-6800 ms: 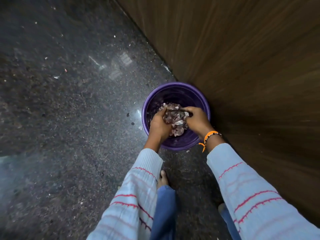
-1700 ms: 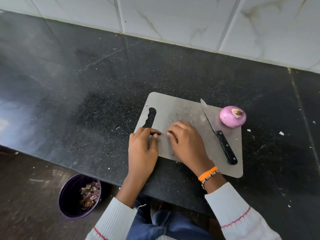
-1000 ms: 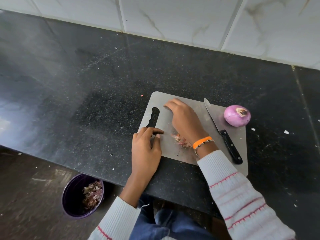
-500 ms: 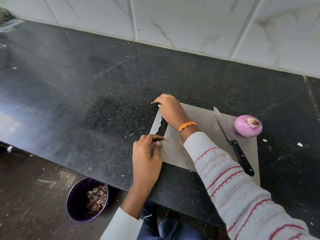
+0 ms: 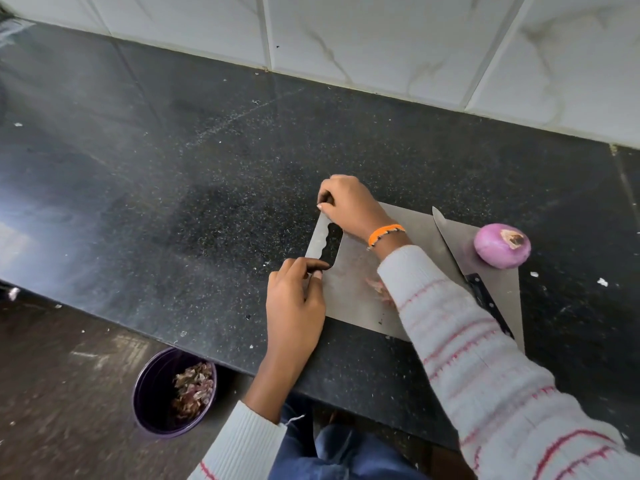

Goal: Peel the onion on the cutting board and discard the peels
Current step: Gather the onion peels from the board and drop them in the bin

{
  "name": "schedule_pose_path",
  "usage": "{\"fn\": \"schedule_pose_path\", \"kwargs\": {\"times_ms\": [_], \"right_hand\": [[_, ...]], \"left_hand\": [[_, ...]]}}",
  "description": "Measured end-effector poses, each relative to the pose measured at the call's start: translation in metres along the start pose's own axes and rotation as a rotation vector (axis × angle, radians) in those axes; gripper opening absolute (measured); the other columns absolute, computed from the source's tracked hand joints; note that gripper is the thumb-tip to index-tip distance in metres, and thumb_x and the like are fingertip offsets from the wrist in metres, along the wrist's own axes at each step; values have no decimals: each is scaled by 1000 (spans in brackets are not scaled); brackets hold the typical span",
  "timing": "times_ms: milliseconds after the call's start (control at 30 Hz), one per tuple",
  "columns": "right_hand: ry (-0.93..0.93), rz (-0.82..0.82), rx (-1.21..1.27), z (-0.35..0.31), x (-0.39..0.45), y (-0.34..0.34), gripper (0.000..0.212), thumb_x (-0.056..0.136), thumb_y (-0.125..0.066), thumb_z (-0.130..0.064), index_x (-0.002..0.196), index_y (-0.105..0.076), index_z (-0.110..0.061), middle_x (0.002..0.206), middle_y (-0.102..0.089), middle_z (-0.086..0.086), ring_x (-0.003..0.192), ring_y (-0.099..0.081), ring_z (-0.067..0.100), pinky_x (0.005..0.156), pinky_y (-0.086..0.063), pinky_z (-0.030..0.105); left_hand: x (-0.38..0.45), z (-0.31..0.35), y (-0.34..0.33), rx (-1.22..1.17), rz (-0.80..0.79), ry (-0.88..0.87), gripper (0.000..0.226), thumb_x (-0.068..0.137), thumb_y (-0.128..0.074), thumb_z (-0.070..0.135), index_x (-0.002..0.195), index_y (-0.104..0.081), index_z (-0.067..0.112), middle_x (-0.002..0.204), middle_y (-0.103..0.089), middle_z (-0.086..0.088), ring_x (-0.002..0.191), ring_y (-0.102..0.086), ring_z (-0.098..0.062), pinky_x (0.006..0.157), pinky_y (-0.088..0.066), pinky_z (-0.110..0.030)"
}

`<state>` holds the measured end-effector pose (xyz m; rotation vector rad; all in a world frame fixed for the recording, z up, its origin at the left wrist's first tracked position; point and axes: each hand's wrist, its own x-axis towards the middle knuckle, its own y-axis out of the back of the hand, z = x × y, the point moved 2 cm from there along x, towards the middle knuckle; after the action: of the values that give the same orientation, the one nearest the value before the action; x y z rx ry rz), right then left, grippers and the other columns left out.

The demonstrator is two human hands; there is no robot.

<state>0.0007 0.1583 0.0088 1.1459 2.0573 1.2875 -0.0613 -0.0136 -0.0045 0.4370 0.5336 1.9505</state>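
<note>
Fingers of my left hand [image 5: 294,299] pinch the near left edge of the cutting board [image 5: 419,237] by its handle slot; right hand [image 5: 349,206] fingers curl over its far left corner. Peeled onion [image 5: 502,245] sits at the board's far right corner, knife [image 5: 467,271] beside it. Peel scraps [image 5: 379,289] lie on the board. Purple bin [image 5: 175,393] with peels stands on the floor below the tabletop [image 5: 207,188].

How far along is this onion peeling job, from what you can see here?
The onion sits peeled on the cutting board, and peels already lie in the purple bin. In hand: the left hand and right hand grip the board's handle end, perhaps to tip it. Left: a few peel scraps on the board still need discarding.
</note>
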Motion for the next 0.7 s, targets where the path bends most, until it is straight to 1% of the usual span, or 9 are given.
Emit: {"fn": "schedule_pose_path", "kwargs": {"times_ms": [100, 200, 300, 367, 433, 500, 567, 633, 700], "right_hand": [[-59, -30, 82, 13, -47, 22, 6, 82, -64, -7, 85, -69, -7, 87, -64, 7, 78, -56, 16, 67, -37, 22], [-132, -135, 78, 26, -92, 34, 7, 83, -64, -7, 87, -70, -9, 90, -67, 5, 79, -57, 14, 68, -35, 19], [-195, -107, 99, 34, -116, 34, 23, 88, -54, 2, 97, -71, -11, 102, -64, 1, 90, -59, 13, 73, -39, 17], [-183, -55, 120, 30, -126, 31, 38, 86, -46, 10, 109, -68, -12, 115, -62, 1, 102, -59, 15, 84, -43, 20], [-133, -103, 86, 22, -137, 22, 48, 84, -47, 12, 124, -60, -11, 132, -55, 1, 119, -51, 17, 99, -39, 23], [-112, -124, 46, 19, -151, 15, 50, 85, -48, 10, 131, -54, -11, 140, -47, 0, 128, -43, 18, 104, -33, 23], [-121, -79, 35, 20, -166, 14, 49, 86, -45, 11, 130, -54, -10, 139, -48, 1, 128, -42, 18, 104, -32, 21], [-173, 28, 51, 23, -180, 17, 54, 85, -43, 15, 130, -54, -10, 136, -51, 1, 127, -42, 16, 103, -30, 16], [-283, 155, 34, 28, -191, 20, 56, 84, -43, 15, 134, -51, -10, 133, -52, 2, 123, -43, 18, 101, -32, 19]], "left_hand": [[-2, 0, -4, -21, -32, -9, 19, 91, -51, 12, 99, -66, 21, 94, -59, 12, 90, -52, -13, 75, -42, -23], [-5, 4, -10, 5, -69, -40, 22, 88, -55, 8, 101, -67, 21, 91, -58, 10, 84, -53, -14, 75, -45, -26], [-8, 7, -18, 31, -125, -77, 28, 85, -56, 2, 105, -67, 17, 91, -58, 5, 83, -54, -14, 79, -46, -28], [-10, 9, -23, 51, -155, -107, 32, 84, -55, -2, 110, -66, 14, 92, -57, 2, 84, -55, -17, 81, -47, -30], [-12, 10, -29, 72, -184, -129, 36, 84, -55, -5, 115, -64, 11, 95, -57, 0, 88, -57, -20, 83, -48, -32], [-15, 10, -33, 81, -205, -142, 38, 84, -55, -5, 119, -62, 8, 98, -58, -3, 91, -57, -22, 85, -49, -33], [-17, 9, -35, 90, -215, -147, 40, 85, -55, -5, 123, -60, 8, 100, -58, -5, 92, -56, -23, 86, -48, -33], [-19, 6, -37, 140, -231, -164, 43, 86, -55, -2, 128, -56, 8, 104, -57, -6, 93, -53, -25, 86, -43, -29], [-23, 7, -41, 249, -244, -221, 46, 87, -56, 2, 132, -51, 7, 109, -55, -8, 92, -48, -28, 84, -36, -28]]}}
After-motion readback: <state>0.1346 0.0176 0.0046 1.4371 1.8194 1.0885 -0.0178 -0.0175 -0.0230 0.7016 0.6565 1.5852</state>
